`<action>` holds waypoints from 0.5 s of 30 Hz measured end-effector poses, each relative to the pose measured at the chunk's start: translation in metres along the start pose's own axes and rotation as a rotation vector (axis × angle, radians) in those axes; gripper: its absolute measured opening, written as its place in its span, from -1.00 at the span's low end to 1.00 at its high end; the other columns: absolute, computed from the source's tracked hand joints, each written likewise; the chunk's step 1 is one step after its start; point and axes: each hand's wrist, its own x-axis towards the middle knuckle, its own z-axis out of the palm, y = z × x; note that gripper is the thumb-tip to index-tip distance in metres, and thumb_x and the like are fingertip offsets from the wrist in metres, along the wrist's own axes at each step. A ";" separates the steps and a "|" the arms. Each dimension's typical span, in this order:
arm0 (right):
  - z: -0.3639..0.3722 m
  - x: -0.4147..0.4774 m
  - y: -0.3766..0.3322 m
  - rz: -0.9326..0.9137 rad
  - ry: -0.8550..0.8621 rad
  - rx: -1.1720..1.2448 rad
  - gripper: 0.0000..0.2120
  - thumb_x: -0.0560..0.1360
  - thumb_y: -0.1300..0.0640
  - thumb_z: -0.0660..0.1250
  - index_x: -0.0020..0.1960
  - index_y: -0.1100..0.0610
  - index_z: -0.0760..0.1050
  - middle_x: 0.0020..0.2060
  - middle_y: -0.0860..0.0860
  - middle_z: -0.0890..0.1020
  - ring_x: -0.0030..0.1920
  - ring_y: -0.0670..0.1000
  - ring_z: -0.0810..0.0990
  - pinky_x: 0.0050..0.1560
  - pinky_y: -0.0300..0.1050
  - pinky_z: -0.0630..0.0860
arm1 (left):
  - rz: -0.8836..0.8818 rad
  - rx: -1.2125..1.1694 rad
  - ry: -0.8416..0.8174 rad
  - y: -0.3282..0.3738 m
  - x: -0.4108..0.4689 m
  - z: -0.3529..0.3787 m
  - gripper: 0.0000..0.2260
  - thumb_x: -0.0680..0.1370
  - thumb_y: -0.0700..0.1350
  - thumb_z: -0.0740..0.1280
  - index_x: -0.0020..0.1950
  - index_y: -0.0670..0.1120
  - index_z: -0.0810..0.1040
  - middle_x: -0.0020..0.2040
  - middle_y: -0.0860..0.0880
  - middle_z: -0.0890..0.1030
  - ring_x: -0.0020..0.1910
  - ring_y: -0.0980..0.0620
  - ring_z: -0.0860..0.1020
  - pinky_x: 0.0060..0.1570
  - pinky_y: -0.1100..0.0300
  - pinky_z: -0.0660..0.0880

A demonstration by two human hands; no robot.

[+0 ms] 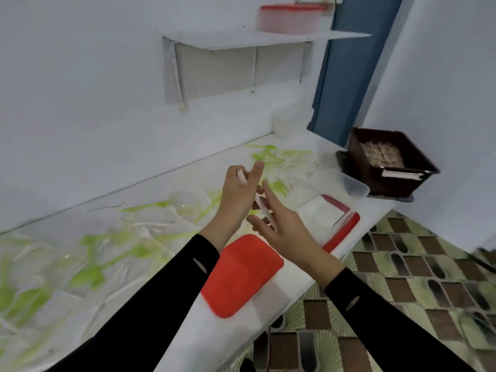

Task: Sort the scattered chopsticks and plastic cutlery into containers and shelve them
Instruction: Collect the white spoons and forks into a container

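My left hand (239, 196) is raised over the white counter (268, 296) and grips a few white plastic cutlery pieces (264, 209), whose ends stick out above and below the palm. My right hand (279, 224) is just to the right, its fingers spread and straight, touching the lower ends of those pieces. Green and white plastic cutlery (88, 267) lies scattered over the counter to the left and behind my hands. A clear plastic container (341, 183) stands open at the right, beside a red-rimmed lid (343, 229).
A red lid (241, 275) lies near the counter's front edge. A dark brown box of chopsticks (389, 162) stands at the counter's right end. On the wall shelf (263, 38) stands a red-lidded container (290, 18). A small clear tub (291, 120) stands by the wall.
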 end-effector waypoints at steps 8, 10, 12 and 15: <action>-0.089 0.071 0.080 -0.209 0.257 -0.741 -0.64 0.54 0.03 0.22 0.27 0.10 0.56 -0.12 0.06 0.64 -0.19 0.21 0.61 -0.32 0.03 0.56 | -0.024 -0.188 -0.213 -0.004 0.087 0.080 -0.76 0.61 -0.09 0.33 0.13 -0.10 0.28 0.13 -0.16 0.59 -0.01 -0.03 0.69 -0.03 0.10 0.63; -0.106 0.087 0.088 -0.134 0.199 -0.709 -0.72 0.52 0.04 0.34 0.20 0.06 0.60 -0.15 0.03 0.63 -0.17 0.18 0.62 -0.27 0.03 0.56 | -0.027 -0.183 -0.232 -0.007 0.103 0.088 -0.76 0.59 -0.07 0.37 0.14 -0.07 0.35 0.10 -0.15 0.64 -0.04 -0.06 0.70 -0.03 0.05 0.63; -0.118 0.097 0.096 -0.015 0.135 -0.681 -0.77 0.54 0.00 0.37 0.17 0.01 0.60 -0.16 -0.02 0.63 -0.11 0.11 0.61 -0.20 -0.01 0.51 | -0.047 -0.173 -0.235 -0.012 0.117 0.097 -0.79 0.57 -0.09 0.39 0.10 -0.10 0.40 0.07 -0.11 0.66 -0.03 -0.07 0.70 0.03 -0.05 0.63; -0.128 0.104 0.106 0.035 0.045 -0.789 -0.75 0.59 -0.05 0.28 0.22 -0.03 0.55 -0.10 -0.04 0.67 -0.04 0.10 0.62 -0.19 -0.05 0.44 | -0.084 -0.154 -0.195 -0.022 0.127 0.109 -0.76 0.54 -0.08 0.44 -0.05 -0.11 0.37 -0.02 -0.12 0.68 -0.02 -0.06 0.69 0.02 -0.09 0.63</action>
